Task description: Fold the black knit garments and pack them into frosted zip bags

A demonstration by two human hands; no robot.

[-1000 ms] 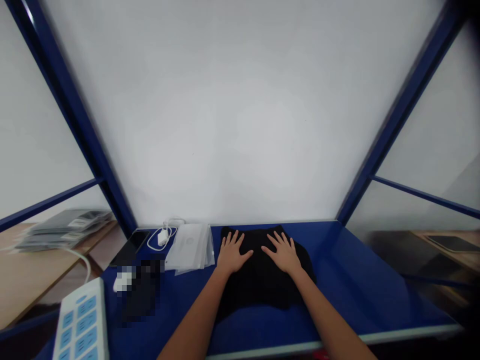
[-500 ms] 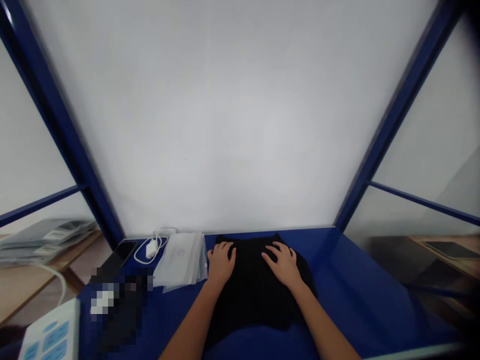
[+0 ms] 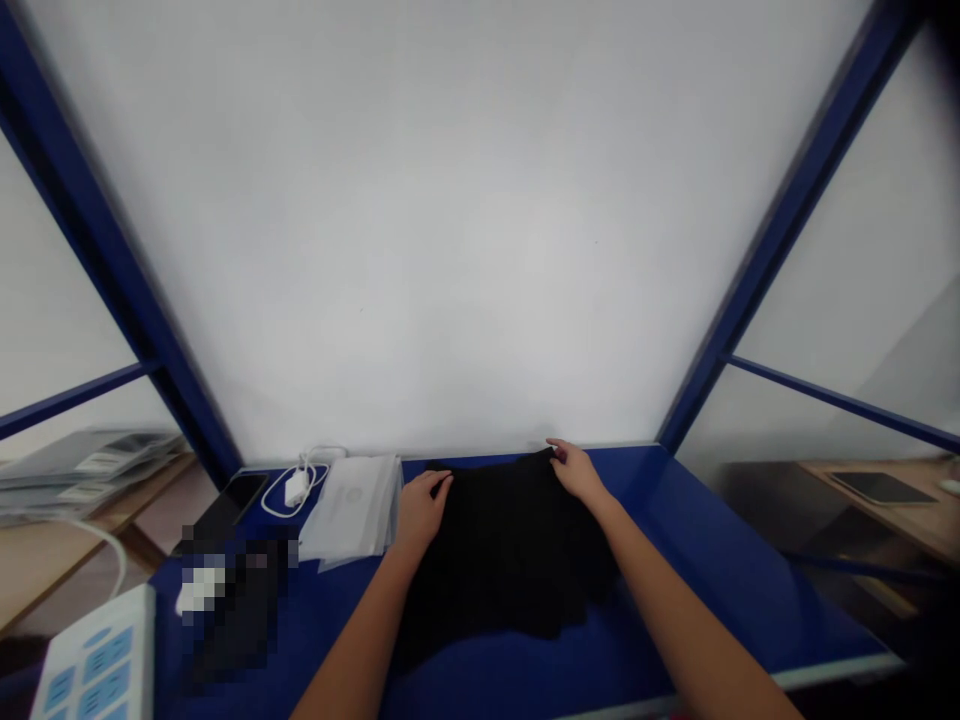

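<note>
A black garment (image 3: 502,550) lies spread on the blue table, its straight upper edge towards the wall and its wider, uneven lower edge towards me. Whether it is shorts or another piece of clothing I cannot tell. At its upper left corner, my left hand (image 3: 421,508) pinches the edge between thumb and fingers. My right hand (image 3: 577,472) grips the upper right corner, which is slightly raised, with the index finger pointing outward. Left of my left hand lies a stack of clear plastic bags (image 3: 352,508).
A white charger with a cable (image 3: 297,488) and a dark phone (image 3: 244,495) lie at the back left. Nearer are a blurred-out patch and a white power strip (image 3: 97,660). Blue frame posts (image 3: 697,400) rise at both rear corners before a white wall (image 3: 480,250).
My hands have gone from lying spread on the cloth to pinching its upper corners. The right hand moved up and outward, and the upper edge now looks straighter.
</note>
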